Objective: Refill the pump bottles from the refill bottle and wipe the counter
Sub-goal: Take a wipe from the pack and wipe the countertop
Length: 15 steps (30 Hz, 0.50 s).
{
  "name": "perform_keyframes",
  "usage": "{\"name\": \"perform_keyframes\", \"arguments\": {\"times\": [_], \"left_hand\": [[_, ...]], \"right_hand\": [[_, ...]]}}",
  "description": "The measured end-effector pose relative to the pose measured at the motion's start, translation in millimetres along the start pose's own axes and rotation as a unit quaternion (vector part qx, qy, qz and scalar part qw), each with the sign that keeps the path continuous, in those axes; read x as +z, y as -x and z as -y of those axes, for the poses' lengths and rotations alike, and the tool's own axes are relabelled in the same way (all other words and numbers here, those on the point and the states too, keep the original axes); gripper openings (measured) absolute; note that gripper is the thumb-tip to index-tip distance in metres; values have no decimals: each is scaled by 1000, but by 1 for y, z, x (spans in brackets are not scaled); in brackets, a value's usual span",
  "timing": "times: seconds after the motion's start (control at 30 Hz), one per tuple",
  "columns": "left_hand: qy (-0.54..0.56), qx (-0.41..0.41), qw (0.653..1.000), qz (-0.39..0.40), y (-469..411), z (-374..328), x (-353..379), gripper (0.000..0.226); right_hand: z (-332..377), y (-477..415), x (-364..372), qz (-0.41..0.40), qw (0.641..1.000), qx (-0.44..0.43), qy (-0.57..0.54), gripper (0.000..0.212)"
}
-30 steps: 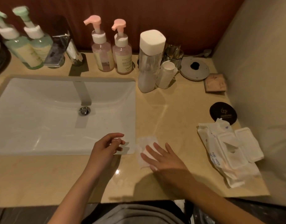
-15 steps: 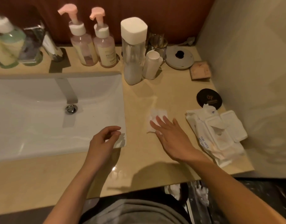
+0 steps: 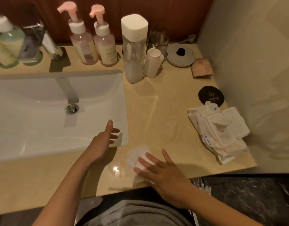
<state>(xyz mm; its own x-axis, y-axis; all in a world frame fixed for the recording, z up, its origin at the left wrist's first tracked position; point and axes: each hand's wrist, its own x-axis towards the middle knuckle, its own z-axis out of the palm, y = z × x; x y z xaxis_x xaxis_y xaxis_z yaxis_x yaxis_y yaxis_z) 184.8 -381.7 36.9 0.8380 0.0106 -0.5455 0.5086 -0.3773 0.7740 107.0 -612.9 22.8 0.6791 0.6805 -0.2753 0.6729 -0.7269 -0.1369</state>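
My right hand [image 3: 163, 173] lies flat with straight fingers on a white wet wipe [image 3: 137, 154], pressing it onto the beige counter [image 3: 165, 115] near the front edge. My left hand [image 3: 103, 141] hovers with relaxed fingers over the front right corner of the white sink [image 3: 34, 115], holding nothing. Two pink pump bottles [image 3: 85, 41] [image 3: 105, 44] stand at the back. To their right stands a tall clear refill bottle [image 3: 134, 51] with a white cap. Green pump bottles [image 3: 5, 43] are at the far left, blurred.
An open pack of wet wipes [image 3: 218, 132] lies at the right. A black round coaster [image 3: 210, 97], a pink sachet [image 3: 201, 67], a grey round lid [image 3: 180, 55], a small white bottle [image 3: 152, 62], glasses [image 3: 157, 40] and the faucet [image 3: 50, 44] are around. A wall is at the right.
My right hand has slid the wipe back toward the counter's front edge and to the left. My left hand's fingers have uncurled and straightened over the sink corner.
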Motion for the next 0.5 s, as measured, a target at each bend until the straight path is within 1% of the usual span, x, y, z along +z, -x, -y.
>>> {"name": "perform_keyframes", "arguments": {"times": [0.1, 0.23, 0.37, 0.5], "left_hand": [[-2, -1, 1000, 7, -1, -1, -1, 82], [-1, 8, 1000, 5, -1, 2, -2, 79], [24, 1, 1000, -9, -2, 5, -3, 68], [43, 3, 999, -32, -2, 6, -3, 63]], "right_hand": [[-21, 18, 0, 14, 1000, -5, 6, 47], [-46, 5, -15, 15, 998, 52, -22, 48], [-76, -28, -33, 4, 989, 148, -30, 55], [-107, -75, -44, 4, 973, 230, -22, 51]]}}
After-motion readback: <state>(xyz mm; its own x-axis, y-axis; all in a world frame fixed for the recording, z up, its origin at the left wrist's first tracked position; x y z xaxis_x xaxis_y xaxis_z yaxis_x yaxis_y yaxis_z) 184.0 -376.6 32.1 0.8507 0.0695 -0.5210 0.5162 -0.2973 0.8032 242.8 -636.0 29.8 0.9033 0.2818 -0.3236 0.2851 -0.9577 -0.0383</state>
